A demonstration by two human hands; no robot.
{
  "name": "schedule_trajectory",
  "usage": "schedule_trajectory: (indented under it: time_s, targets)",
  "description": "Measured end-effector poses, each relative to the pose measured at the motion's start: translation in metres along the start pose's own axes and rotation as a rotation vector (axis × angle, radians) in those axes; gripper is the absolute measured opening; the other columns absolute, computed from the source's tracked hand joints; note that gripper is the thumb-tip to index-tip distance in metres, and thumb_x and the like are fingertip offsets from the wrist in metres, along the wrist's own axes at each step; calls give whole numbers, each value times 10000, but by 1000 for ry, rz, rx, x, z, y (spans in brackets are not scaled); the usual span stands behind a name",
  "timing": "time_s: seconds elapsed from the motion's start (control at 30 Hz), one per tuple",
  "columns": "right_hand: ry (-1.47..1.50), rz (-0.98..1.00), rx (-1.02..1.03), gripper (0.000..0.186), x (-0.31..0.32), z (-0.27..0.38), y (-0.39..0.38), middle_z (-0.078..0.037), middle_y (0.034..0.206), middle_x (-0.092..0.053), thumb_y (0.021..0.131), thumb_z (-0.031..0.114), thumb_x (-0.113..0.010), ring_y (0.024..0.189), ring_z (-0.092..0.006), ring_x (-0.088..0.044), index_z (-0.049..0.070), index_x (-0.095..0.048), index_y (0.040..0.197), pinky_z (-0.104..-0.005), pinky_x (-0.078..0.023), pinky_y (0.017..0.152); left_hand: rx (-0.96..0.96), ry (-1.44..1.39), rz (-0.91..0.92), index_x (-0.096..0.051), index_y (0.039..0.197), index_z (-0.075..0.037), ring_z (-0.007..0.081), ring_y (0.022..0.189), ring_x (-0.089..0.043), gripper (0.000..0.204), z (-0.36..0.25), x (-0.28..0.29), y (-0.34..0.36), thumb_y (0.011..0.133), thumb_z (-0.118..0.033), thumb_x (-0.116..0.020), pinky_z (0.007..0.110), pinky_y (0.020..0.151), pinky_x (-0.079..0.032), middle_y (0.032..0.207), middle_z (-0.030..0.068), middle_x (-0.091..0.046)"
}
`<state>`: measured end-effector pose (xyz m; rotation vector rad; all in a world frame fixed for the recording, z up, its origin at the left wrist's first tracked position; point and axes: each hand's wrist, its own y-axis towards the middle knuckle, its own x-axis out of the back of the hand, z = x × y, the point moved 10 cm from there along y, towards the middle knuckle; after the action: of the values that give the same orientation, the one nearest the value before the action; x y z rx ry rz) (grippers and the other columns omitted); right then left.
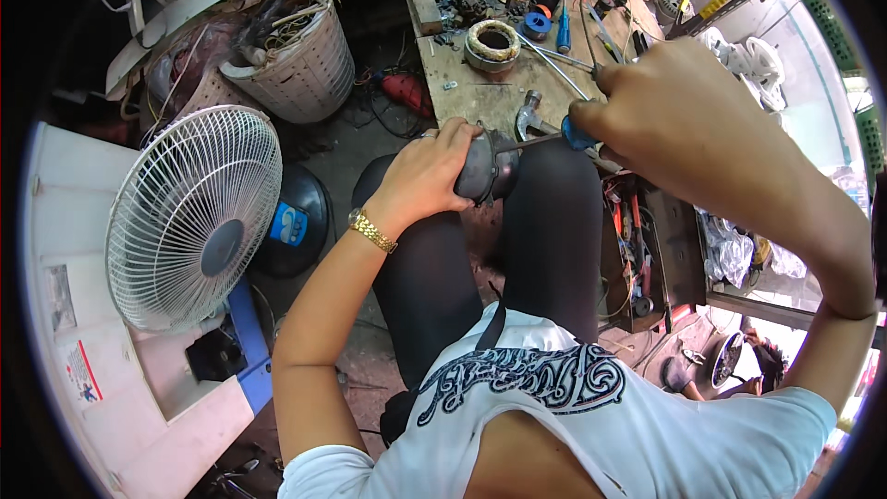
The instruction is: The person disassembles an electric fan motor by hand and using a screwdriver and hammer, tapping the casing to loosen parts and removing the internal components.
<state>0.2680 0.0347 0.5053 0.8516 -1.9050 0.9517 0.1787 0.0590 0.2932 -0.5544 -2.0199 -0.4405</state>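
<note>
My left hand (432, 164) grips a dark round fan motor housing (488, 171) held over my knees. My right hand (661, 106) is closed on a screwdriver with a blue handle (579, 136); its shaft runs left and its tip meets the housing. A gold watch sits on my left wrist. I sit with black-trousered legs under the work.
A wooden workbench (480, 83) ahead carries a copper-wound stator (492, 42), a hammer (528, 114), screwdrivers and small parts. A white fan with a wire guard (194, 217) stands at my left, a white basket (300, 55) of wires behind it. A tool drawer (633, 240) is at my right.
</note>
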Motion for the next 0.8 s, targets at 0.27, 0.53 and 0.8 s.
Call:
schedule_trajectory:
  time_s: [0.27,0.53,0.8]
  targets:
    - [73,16,-69,332,-16,-18,7,-66,816,-671,736,245,-822,677,-300,-681,155,-764,1050,-424,-515,597,-20,-38,4,-452,1380,-34,391,1198,-590,964,15,-4,4,574,-211,-950,450,1000,-493,1402,169,-506]
    - [197,-439,-67,473,46,-23,18,-146,1194,-631,883,346,-716,1112,-332,-610,123,-670,1297,-446,-481,893,-283,-275,-238,-434,1463,-63,354,1226,-582,1008,-29,64,20,629,-277,-959,448,1048,-464,1383,157,-535]
    - [1591,-1213,-327,359,-63,-113,-16,-164,1112,-669,910,235,-692,1038,-315,-659,39,-637,1206,-415,-517,871,-364,-1188,59,-557,1374,-33,61,981,-547,483,-103,89,53,988,-275,-716,244,907,-472,1159,11,-649]
